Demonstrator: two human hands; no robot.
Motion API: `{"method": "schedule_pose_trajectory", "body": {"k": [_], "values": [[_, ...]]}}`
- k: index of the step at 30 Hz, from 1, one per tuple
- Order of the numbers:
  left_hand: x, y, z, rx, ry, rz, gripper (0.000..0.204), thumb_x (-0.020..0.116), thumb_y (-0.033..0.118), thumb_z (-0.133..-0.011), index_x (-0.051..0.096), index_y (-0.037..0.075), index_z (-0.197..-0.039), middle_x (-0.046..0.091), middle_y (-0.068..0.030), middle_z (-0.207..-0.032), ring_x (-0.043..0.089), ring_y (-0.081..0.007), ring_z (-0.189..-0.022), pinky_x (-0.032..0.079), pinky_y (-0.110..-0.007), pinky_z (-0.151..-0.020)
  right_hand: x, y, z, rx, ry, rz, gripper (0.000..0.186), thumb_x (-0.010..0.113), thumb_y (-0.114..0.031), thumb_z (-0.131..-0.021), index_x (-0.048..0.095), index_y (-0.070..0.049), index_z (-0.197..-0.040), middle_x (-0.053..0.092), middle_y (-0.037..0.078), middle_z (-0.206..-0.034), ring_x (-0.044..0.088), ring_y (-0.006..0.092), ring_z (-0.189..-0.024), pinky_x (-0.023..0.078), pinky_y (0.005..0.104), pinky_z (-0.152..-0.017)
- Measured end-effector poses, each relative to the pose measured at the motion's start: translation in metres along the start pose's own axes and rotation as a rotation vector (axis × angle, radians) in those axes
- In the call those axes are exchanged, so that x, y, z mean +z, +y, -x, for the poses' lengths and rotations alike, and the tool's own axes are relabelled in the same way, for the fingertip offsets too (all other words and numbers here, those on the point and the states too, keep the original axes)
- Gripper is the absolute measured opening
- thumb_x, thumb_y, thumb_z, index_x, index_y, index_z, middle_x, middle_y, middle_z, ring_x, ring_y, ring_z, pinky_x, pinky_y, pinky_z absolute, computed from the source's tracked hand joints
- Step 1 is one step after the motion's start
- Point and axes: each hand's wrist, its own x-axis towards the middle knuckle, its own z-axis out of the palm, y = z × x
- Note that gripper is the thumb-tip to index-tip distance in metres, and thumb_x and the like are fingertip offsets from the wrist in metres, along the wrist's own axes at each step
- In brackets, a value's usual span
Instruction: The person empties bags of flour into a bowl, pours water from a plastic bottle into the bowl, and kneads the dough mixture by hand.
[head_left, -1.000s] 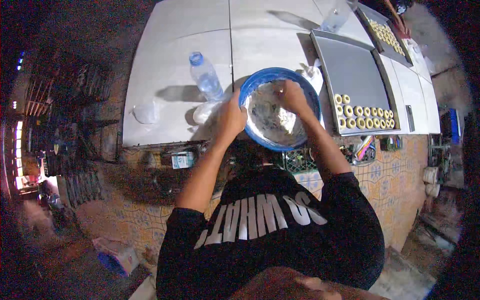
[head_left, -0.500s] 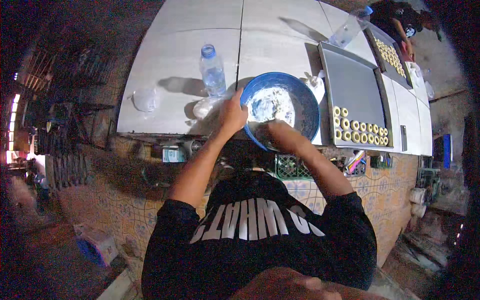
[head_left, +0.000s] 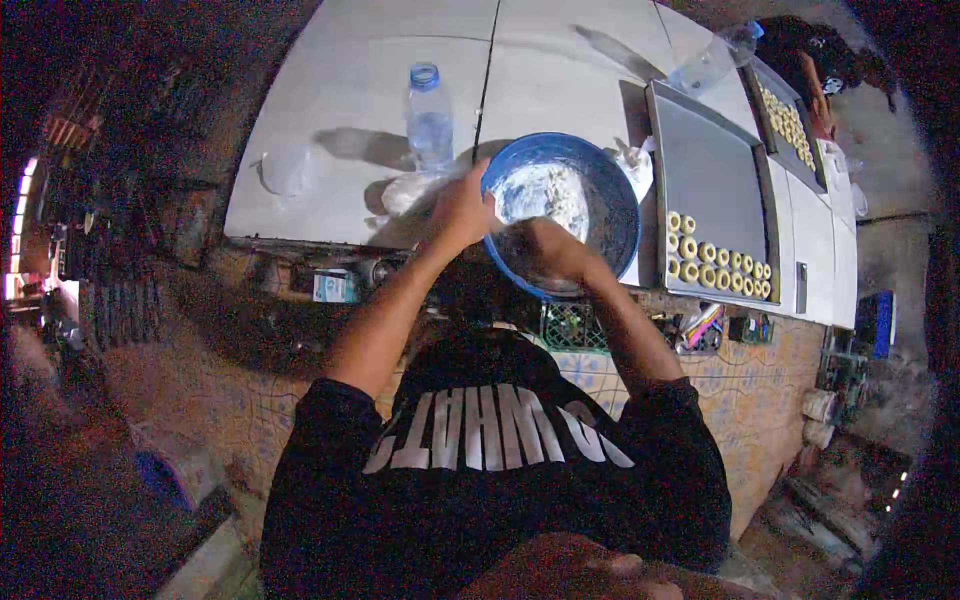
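A round blue basin [head_left: 622, 172] sits at the table's near edge, with white, powdery, lumpy dough mix [head_left: 548, 196] inside. My left hand [head_left: 466, 208] is closed on the basin's left rim. Down in the near part of the basin is my right hand [head_left: 548, 248], touching the mix; its fingers are smeared and partly hidden. Just beyond my left hand stands an uncapped clear plastic bottle [head_left: 430, 125], part-filled with clear liquid. Against my left hand lies a crumpled clear plastic bag [head_left: 408, 192].
Right of the basin lies a metal tray [head_left: 708, 165] with rows of ring-shaped dough pieces [head_left: 722, 278] along its near side. Another tray of rings [head_left: 788, 125] is farther right, beside a person [head_left: 812, 65]. A large clear bottle [head_left: 715, 58] lies between them. Crates [head_left: 572, 328] stand below the table.
My right hand has moved slightly away from me and to the left inside the basin. My left hand keeps its hold on the rim. The whole view has shifted a little.
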Motion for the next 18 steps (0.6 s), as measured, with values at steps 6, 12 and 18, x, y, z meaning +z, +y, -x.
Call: {"method": "schedule_pose_trajectory", "body": {"k": [6,12,18], "values": [[0.002,0.001,-0.004,-0.03,-0.044,-0.129,0.056,0.062,0.014,-0.085,0.046,0.006,-0.138,0.063,-0.0295,-0.107,0.06,-0.0456,-0.1,0.047,-0.051,-0.089,0.004,0.048,-0.047,0.185,0.204,0.024,0.03,0.06,-0.009,-0.072,0.066,0.002,-0.099,0.068,0.024,-0.087,0.066,0.0354,-0.078,0.05,0.0427,-0.075],[-0.004,0.011,-0.002,0.019,-0.034,-0.134,0.055,0.061,0.016,-0.087,0.046,0.005,-0.138,0.063,-0.0301,-0.109,0.061,-0.0453,-0.1,0.048,-0.051,-0.087,-0.019,0.066,-0.043,0.235,0.434,0.102,0.025,0.067,-0.01,-0.071,0.068,0.0,-0.094,0.067,0.025,-0.092,0.066,0.0387,-0.086,0.051,0.0461,-0.076],[0.005,0.009,-0.009,0.086,-0.002,-0.119,0.052,0.06,0.011,-0.085,0.047,0.002,-0.135,0.063,-0.0314,-0.103,0.063,-0.0452,-0.096,0.049,-0.049,-0.085,0.023,0.07,-0.044,0.202,0.659,0.347,0.021,0.062,-0.016,-0.073,0.067,-0.004,-0.09,0.066,0.019,-0.088,0.064,0.04,-0.084,0.051,0.049,-0.072]]}}
